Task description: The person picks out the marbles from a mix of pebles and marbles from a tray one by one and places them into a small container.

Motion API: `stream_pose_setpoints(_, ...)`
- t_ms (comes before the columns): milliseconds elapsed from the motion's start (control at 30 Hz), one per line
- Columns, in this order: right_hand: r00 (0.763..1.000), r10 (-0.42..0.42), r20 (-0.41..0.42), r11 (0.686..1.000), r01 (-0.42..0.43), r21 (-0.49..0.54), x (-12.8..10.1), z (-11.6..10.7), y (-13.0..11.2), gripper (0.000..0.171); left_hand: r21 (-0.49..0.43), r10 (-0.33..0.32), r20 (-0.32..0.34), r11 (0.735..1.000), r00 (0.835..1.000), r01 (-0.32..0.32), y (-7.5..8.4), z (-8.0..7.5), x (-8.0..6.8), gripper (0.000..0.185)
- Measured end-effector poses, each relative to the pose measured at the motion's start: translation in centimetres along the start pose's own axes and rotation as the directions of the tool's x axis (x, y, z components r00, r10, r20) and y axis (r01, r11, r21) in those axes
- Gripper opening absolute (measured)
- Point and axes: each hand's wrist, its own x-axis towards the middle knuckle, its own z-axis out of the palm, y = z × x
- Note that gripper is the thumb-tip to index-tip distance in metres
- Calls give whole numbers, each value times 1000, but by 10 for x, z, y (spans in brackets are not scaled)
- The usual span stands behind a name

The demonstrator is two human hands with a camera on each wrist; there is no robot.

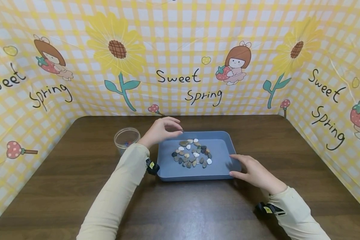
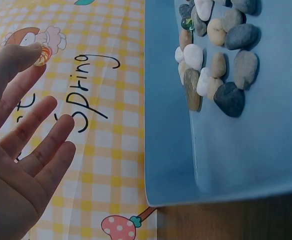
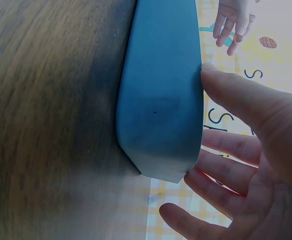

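Note:
In the left wrist view, my left hand [image 2: 23,135] pinches a small clear glass marble [image 2: 43,56] with an orange swirl between thumb and index finger, the other fingers spread. The head view has this left hand [image 1: 162,130] above the back left rim of a blue-grey tray [image 1: 222,141]. Grey, tan and white pebbles [image 1: 193,163] lie in the tray in a rough ring with more inside. A green glass marble [image 2: 187,24] sits among them. My right hand [image 1: 256,171] rests with loose, extended fingers at the tray's right rim, thumb near the front corner.
A clear round jar [image 1: 127,137] stands left of the tray, partly behind the left forearm, with small coloured bits inside. The brown wooden table [image 1: 186,206] meets a yellow checked cloth [image 1: 174,40] at the back and sides. Each wrist wears a black strapped device [image 1: 152,166].

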Motion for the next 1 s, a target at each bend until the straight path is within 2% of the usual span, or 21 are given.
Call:
stream_pose_setpoints(267,1000,5,4,1000,-5,1,0,0,0,58,-5,-32,-26,999,999,31,-6,-6,-6,17)
stream_pose_setpoints(667,1000,-9,-4,1000,9,-5,0,-1,-1,57,-30,-16,-59,999,998,14,-15,-16,-12,18)
stream_pose_setpoints(1000,1000,-5,-2,1000,5,-3,0,-1,-2,57,-53,-5,-92,999,996,0,-16,-25,-20,19)
